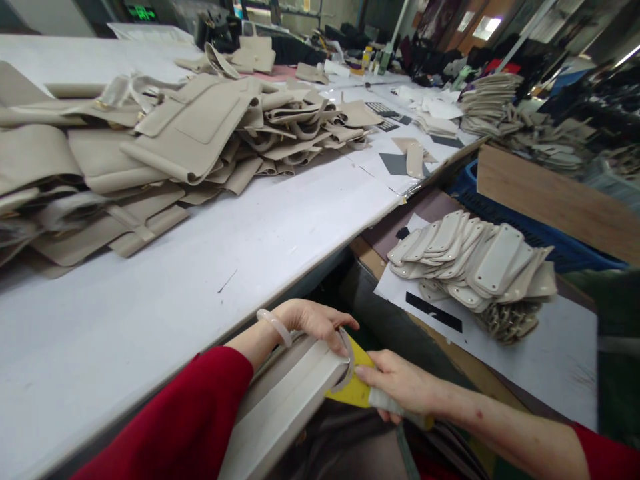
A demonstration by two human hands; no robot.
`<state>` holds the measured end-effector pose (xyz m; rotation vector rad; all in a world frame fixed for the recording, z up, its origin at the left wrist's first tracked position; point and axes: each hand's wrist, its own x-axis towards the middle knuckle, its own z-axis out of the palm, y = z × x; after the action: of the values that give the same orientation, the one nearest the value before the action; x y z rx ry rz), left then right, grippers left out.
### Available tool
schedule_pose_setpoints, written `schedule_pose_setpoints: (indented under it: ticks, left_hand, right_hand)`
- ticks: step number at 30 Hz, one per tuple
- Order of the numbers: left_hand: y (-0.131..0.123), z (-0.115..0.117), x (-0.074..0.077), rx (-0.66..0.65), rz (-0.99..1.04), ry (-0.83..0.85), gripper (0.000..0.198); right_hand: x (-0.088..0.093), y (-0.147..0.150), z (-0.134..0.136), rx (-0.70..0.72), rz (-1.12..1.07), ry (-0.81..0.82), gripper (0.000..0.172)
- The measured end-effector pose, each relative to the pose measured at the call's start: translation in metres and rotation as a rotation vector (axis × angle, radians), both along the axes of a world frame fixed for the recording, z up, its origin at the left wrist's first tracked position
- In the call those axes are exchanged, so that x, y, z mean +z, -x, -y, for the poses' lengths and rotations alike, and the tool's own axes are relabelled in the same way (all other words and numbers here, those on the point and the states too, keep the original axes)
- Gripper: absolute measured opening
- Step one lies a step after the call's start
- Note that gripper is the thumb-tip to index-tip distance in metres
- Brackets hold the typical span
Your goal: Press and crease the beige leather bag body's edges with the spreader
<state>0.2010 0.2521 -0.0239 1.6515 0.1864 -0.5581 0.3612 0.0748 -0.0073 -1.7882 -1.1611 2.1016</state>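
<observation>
My left hand (315, 321), with a pale bangle at the wrist, is closed over the end of a long beige leather bag piece (287, 393). Its thumb and fingers press near the curled edge. The piece lies slanted across my lap, a pale flat strip facing up. In my right hand (400, 381) is a flat yellow tool (356, 387) with a whitish wrapped handle; its exact kind I cannot make out. The yellow blade sits against the curled end of the bag piece, partly behind it. Its far edge is hidden.
Beige leather bag parts (195, 127) lie heaped along the white table (280, 233) on the left. At right, a pile of beige tabs with metal studs (495, 260) rests on a lower white-covered surface (565, 360). Behind it stand a blue basket (575, 250) and a brown board (555, 200).
</observation>
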Motion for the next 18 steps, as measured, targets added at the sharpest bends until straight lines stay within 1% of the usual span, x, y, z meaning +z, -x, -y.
schedule_pose_setpoints:
  ticks: [3,7,10,12,15,18]
  left_hand:
    - [0.0,0.001,0.001,0.013,-0.013,-0.018,0.1]
    - [0.0,0.002,0.004,0.048,-0.026,0.005,0.107]
    - [0.002,0.002,0.001,0.078,-0.035,0.044,0.108]
    - [0.003,0.003,-0.003,0.113,-0.032,0.099,0.113]
    - [0.004,0.005,-0.008,0.174,0.023,0.17,0.122]
    - [0.005,0.009,-0.009,0.213,0.072,0.17,0.123]
  right_hand:
    - [0.0,0.003,0.0,-0.024,-0.013,0.016,0.04]
    - [-0.006,0.007,0.004,-0.071,-0.044,0.022,0.051]
    - [-0.009,0.013,0.005,-0.113,-0.069,0.05,0.057]
    - [-0.008,0.017,0.004,-0.146,-0.08,0.07,0.059]
    - [-0.004,0.023,0.004,-0.187,-0.103,0.093,0.058]
    - [-0.001,0.029,0.007,-0.22,-0.133,0.117,0.049]
